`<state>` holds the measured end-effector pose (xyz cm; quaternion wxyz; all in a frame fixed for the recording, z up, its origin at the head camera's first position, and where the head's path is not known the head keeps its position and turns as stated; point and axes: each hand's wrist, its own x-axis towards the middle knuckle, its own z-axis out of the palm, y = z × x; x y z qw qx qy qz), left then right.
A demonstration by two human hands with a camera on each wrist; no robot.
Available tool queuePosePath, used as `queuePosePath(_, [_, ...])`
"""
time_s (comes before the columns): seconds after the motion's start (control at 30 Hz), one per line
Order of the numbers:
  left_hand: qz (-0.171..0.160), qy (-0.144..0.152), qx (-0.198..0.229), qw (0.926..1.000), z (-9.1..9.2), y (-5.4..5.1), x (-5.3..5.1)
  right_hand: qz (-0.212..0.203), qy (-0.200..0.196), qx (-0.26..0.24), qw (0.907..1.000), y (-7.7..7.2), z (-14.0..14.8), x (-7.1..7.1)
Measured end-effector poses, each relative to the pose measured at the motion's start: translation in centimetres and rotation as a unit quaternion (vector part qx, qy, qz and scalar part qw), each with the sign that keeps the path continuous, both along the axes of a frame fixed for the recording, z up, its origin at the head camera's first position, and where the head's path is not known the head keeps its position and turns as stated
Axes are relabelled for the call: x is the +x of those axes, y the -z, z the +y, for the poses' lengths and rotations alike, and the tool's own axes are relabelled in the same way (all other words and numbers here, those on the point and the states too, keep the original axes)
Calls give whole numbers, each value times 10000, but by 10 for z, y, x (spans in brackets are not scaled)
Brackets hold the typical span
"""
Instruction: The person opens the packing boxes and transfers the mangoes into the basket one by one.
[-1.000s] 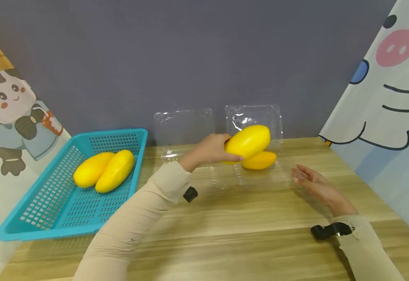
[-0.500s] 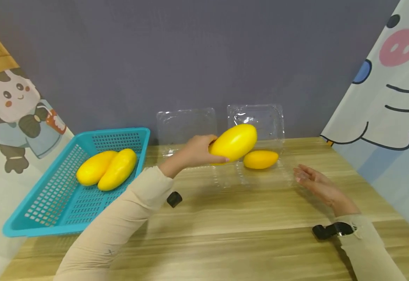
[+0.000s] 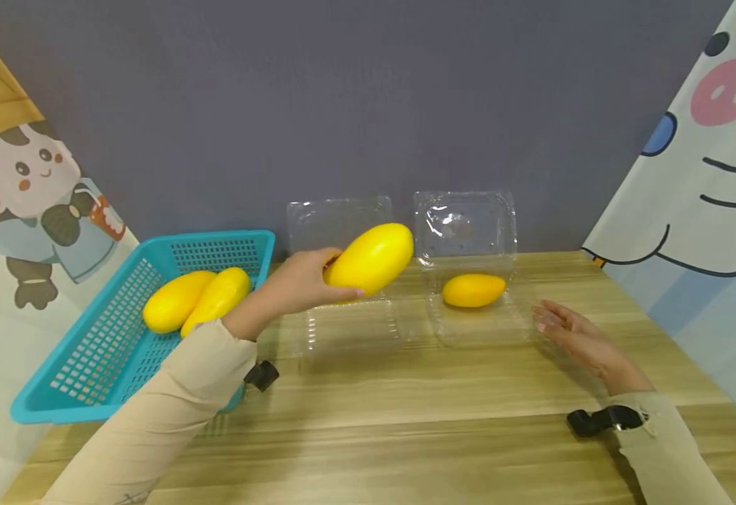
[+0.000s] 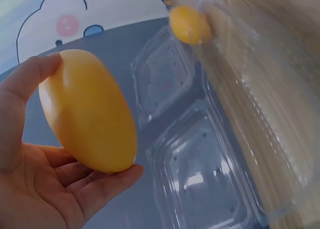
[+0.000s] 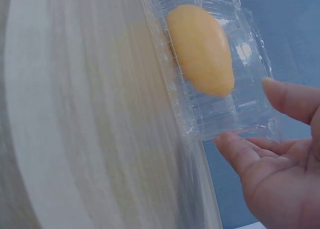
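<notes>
My left hand (image 3: 295,280) grips a large yellow mango (image 3: 374,259), thumb on one side and fingers on the other. It is held above a clear plastic clamshell box (image 3: 351,333) whose lid stands raised at the back. A second open clamshell (image 3: 481,333) stands to its right, with a smaller orange-yellow mango (image 3: 473,290) lying inside. Beside that box is my right hand (image 3: 585,347), thumb and fingers apart. In the right wrist view its fingertips (image 5: 227,141) are close to the box's corner; whether they touch it I cannot tell.
A teal perforated basket (image 3: 33,403) stands at the left, holding two large yellow mangoes (image 3: 175,301), partly behind my left forearm. A grey wall (image 3: 368,105) rises behind the wooden table (image 3: 418,435). Cartoon-printed panels flank both sides.
My left hand has carried the large mango leftward, from over the right clamshell to over the left one. The small mango in the right box is now fully exposed. The right hand barely moved.
</notes>
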<state>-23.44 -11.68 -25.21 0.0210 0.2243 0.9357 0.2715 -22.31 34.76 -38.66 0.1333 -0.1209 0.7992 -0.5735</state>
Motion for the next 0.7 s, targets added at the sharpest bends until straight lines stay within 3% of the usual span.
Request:
queuePosePath(0.4, [-136, -343, -172, 9992, -35, 9, 12, 50, 9, -209, 9998, 3, 0, -3])
queuePosePath(0.7, [-26, -287, -77, 9996, -49, 11, 25, 205, -87, -239, 9995, 6, 3, -3])
